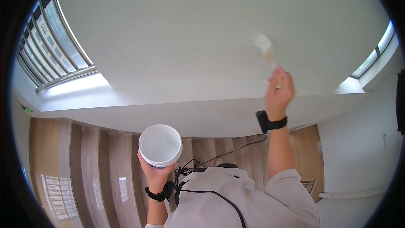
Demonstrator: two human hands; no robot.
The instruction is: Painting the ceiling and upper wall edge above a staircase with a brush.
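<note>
A white plastic bucket point(160, 143) is held upright in my left hand point(154, 171), whose fingers wrap round its lower side; its inside looks white. My right hand point(279, 90), raised, grips the handle of a paintbrush point(268, 52). The brush's whitish bristles are on or very near the pale wall point(177, 29) in front of me, slightly blurred. Both wrists carry black strapped devices, with cables running across my clothing.
A window with metal bars point(55, 46) and a sill are at upper left; another window point(371, 61) is at right. Wooden stairs point(120, 173) descend across the lower left and beneath me. A wooden floor area point(306, 152) and pale side wall point(354, 156) are at lower right.
</note>
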